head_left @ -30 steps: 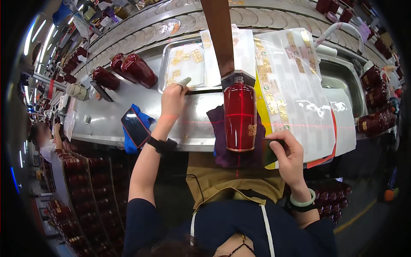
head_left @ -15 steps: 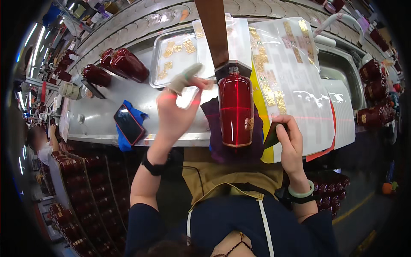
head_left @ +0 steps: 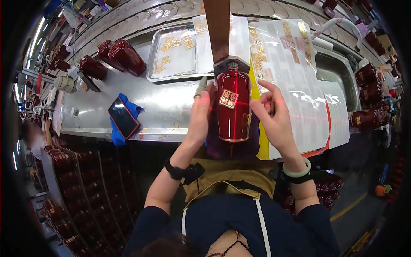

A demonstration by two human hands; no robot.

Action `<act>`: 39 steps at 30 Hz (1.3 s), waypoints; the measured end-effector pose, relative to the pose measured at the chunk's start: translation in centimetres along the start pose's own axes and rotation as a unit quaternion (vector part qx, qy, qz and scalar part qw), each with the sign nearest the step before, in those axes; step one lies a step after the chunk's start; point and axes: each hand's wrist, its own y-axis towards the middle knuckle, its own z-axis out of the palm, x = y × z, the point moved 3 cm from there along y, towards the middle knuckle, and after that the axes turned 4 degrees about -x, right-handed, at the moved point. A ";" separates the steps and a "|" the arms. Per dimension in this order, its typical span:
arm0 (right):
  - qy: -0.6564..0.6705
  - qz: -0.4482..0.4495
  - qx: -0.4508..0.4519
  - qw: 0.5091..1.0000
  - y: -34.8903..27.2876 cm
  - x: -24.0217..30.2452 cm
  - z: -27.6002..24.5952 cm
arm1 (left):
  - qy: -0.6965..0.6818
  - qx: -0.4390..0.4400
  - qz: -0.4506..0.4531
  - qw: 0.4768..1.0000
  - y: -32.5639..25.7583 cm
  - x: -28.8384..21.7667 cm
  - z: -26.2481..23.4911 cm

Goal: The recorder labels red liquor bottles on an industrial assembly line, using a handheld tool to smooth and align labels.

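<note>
A: The left hand [head_left: 200, 115] and the right hand [head_left: 273, 116] flank a red bottle [head_left: 233, 107] in the middle of the frame. How are the hands set?

B: The left hand lies with its palm against the bottle's left side, fingers stretched up along it, and a small greenish tool [head_left: 201, 86] sticks out above its fingertips. The right hand is loosely spread, its fingertips touching the bottle's right side. Neither is closed into a fist.

A: And the bottle itself?

B: It lies lengthwise on a dark purple cloth [head_left: 214, 150] at the near edge of the steel tabletop [head_left: 171, 107], neck pointing toward the top of the frame under a brown wooden post [head_left: 217, 25]. A square gold label [head_left: 228, 99] sits tilted on its upper face.

A: What lies around it?

B: Toward the upper left of centre, a metal tray [head_left: 152, 73] holds small gold stickers [head_left: 165, 60]. To the right, clear plastic sheets [head_left: 299, 85] carry more gold pieces. Left of the hands, a black phone [head_left: 123, 118] rests on a blue cloth [head_left: 132, 109]. More red bottles [head_left: 120, 55] lie in the upper left, and others [head_left: 368, 81] stand at the right edge.
</note>
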 end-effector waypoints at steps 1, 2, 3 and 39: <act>0.004 -0.003 0.006 1.000 0.5 -0.1 0.4 | -0.049 0.035 -0.039 0.997 -0.2 0.1 0.8; 0.008 -0.013 0.012 1.000 1.2 -0.5 0.6 | -0.028 0.070 0.013 0.997 -0.6 -1.3 2.6; 0.004 -0.015 0.010 1.000 1.6 -0.9 0.7 | -0.031 0.073 0.014 0.997 -0.8 -1.2 2.8; 0.076 0.082 0.033 0.993 1.5 -2.3 2.0 | -0.015 -0.004 -0.039 0.999 0.5 -1.4 2.5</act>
